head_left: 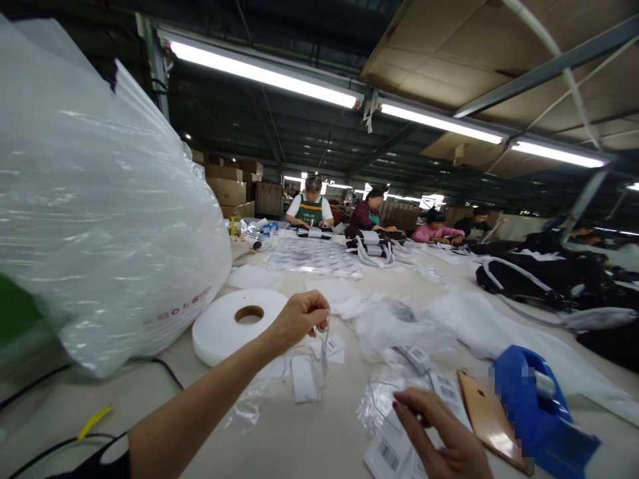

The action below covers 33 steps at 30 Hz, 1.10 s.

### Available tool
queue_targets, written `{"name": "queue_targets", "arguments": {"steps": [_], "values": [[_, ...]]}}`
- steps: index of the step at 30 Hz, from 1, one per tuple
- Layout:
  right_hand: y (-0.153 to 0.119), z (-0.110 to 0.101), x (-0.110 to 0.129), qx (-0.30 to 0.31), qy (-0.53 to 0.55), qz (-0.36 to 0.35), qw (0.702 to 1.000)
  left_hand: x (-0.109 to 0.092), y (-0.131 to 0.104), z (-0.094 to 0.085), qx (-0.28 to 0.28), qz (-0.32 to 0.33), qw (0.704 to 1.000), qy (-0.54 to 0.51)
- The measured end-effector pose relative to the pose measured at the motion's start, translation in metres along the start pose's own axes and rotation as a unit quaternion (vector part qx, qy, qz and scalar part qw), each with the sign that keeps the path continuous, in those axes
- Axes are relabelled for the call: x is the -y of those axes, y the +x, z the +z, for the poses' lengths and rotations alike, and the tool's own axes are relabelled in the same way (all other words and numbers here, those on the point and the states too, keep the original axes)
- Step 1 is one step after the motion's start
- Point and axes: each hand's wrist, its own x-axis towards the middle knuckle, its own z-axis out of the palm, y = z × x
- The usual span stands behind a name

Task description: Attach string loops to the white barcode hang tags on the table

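My left hand (pixel 305 314) is raised over the middle of the table, fingers pinched on a thin looped string. White tags (pixel 303 379) hang or lie just below it. Low on the right, my right hand (pixel 439 429) has its thumb and forefinger close around the end of a thin grey string (pixel 380 402). Beneath and beside that hand are white barcode labels (pixel 388 454) and crinkled clear plastic (pixel 374 399). A large white roll (pixel 214 326) with a brown core lies flat behind my left forearm.
A big plastic-wrapped bundle (pixel 124 199) fills the left side. At the right are a gold phone (pixel 492 419) and a blue tape dispenser (pixel 536 406). White sheets and black goods lie farther back, where several people work.
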Motion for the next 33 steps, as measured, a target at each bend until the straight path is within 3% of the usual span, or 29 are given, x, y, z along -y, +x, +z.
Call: {"name": "queue_targets", "arguments": {"steps": [4,9,16,23,25,28,33], "values": [[0.023,0.028,0.036,0.019,0.027,-0.095,0.995,-0.015,-0.016,0.009,0.011,-0.012,1.0,-0.021],[0.027,0.046,0.052,0.009,-0.04,-0.177,0.983,-0.026,-0.037,0.023,0.05,-0.053,0.995,-0.068],[0.018,0.039,0.065,0.013,-0.097,-0.25,0.963,-0.031,-0.055,0.036,0.047,-0.099,0.991,-0.076],[0.022,0.03,0.077,0.081,-0.164,-0.319,0.93,-0.033,-0.063,0.039,0.076,-0.151,0.982,-0.088],[0.022,0.028,0.078,0.099,-0.13,-0.299,0.94,-0.033,-0.065,0.038,0.087,-0.156,0.979,-0.097],[0.023,0.022,0.081,0.125,-0.008,-0.199,0.972,-0.029,-0.066,0.031,0.107,-0.151,0.976,-0.111],[0.027,0.01,0.082,0.118,0.105,-0.043,0.986,-0.006,-0.074,0.013,0.162,-0.081,0.974,-0.135]]}}
